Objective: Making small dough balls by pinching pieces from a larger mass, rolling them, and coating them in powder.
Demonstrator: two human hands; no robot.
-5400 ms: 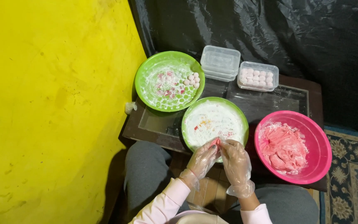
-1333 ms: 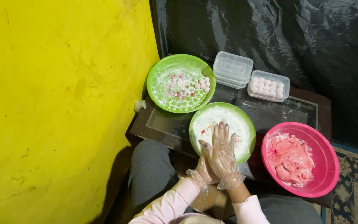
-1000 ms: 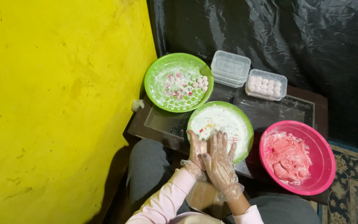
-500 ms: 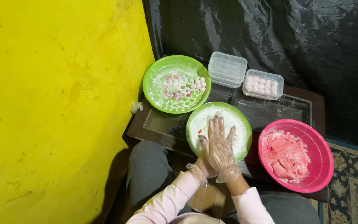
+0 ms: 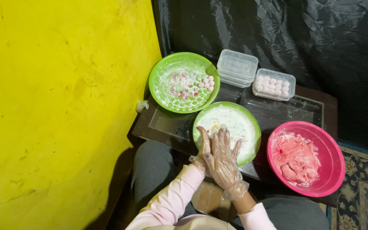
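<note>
Gloved palms pressed flat together over the near green plate (image 5: 252, 147)

The right hand (image 5: 223, 159) lies over the left hand (image 5: 202, 149), slid nearer the plate's near-left rim than half a second ago; anything between the palms stays hidden.

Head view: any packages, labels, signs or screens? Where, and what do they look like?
No labels, signs or screens show.
Empty clear containers: stacked at the table's far edge, rectangular, transparent plastic, lidded.
Filled clear container: to the right of the stack, rectangular, transparent, packed with rows of pale pink balls.
Brown box: between the person's knees below the hands, cardboard with clear tape; mostly hidden.
</note>
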